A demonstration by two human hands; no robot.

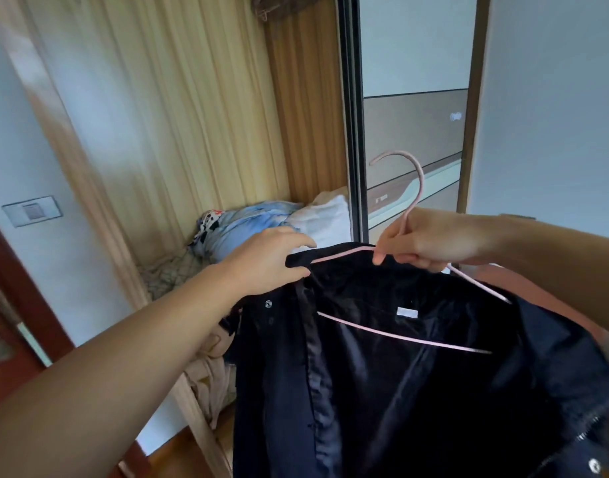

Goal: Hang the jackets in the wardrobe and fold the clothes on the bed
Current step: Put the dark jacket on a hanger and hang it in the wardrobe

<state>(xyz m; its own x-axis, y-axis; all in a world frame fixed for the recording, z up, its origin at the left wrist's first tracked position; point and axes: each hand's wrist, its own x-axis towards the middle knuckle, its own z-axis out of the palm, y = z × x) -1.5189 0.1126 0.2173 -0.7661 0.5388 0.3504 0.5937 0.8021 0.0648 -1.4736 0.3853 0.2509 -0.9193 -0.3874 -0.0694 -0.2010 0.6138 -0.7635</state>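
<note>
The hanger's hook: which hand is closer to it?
Right. The right hand grips the pink hanger just below its hook; the left hand pinches the dark jacket collar off to the side.

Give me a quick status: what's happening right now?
Right hand grips pink hanger neck. Left hand pinches dark jacket collar onto hanger. Not hung yet. Nothing blocking.

One wide-angle camera on my head, looking forward and slightly down along my bare forearms, close on my left hand (272,260) and right hand (430,243), facing the tall sliding mirrored wardrobe door (413,98), edges bowed by the lens
</note>
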